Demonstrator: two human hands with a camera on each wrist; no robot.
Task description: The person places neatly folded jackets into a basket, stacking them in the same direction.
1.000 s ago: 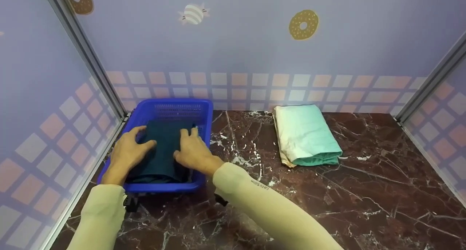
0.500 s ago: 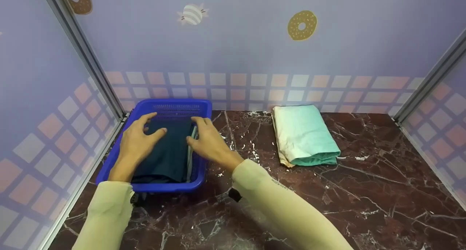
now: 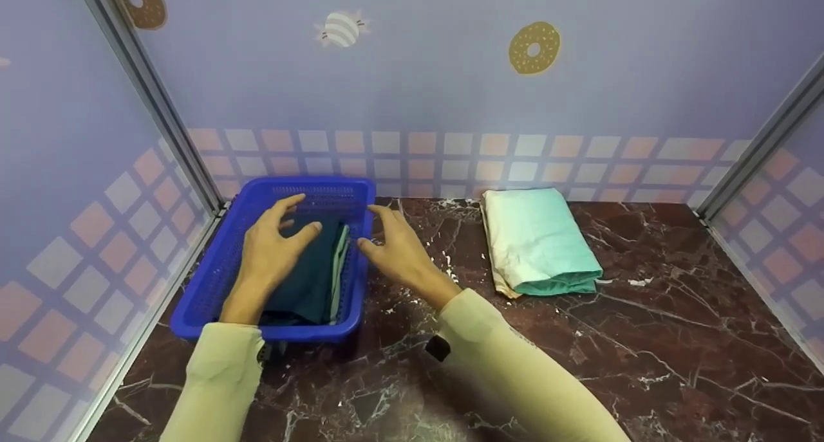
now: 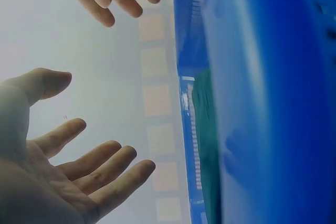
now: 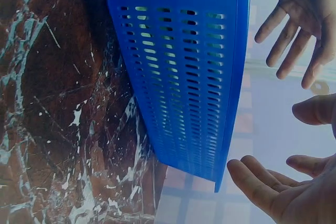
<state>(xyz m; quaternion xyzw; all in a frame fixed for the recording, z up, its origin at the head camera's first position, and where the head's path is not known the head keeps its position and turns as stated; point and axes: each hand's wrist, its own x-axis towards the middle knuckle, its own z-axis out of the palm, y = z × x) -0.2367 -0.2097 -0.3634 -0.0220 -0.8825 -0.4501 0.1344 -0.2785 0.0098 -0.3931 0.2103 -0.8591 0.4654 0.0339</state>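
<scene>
A blue plastic basket (image 3: 264, 332) stands at the left of the table, with a folded dark teal cloth (image 3: 308, 281) lying in it. Along that cloth's right side shows the edge of a pale green cloth (image 3: 338, 271). My left hand (image 3: 273, 252) hovers over the basket, fingers spread and holding nothing; in the left wrist view it is above the rim level. Beside the basket's right rim is my right hand (image 3: 402, 252), its fingers relaxed and apart, also with nothing in them. In the right wrist view both hands are above the basket's perforated side wall (image 5: 178, 77).
A folded white-to-mint cloth (image 3: 541, 239) lies on the dark marbled tabletop (image 3: 650, 339) right of the basket. A patterned wall (image 3: 425, 75) closes off the back, and side panels (image 3: 71, 236) stand at left and right.
Both hands have lifted off the dark teal cloth and moved right. The right hand has passed out to the basket's right rim, uncovering the pale green edge. The mint cloth stays put.
</scene>
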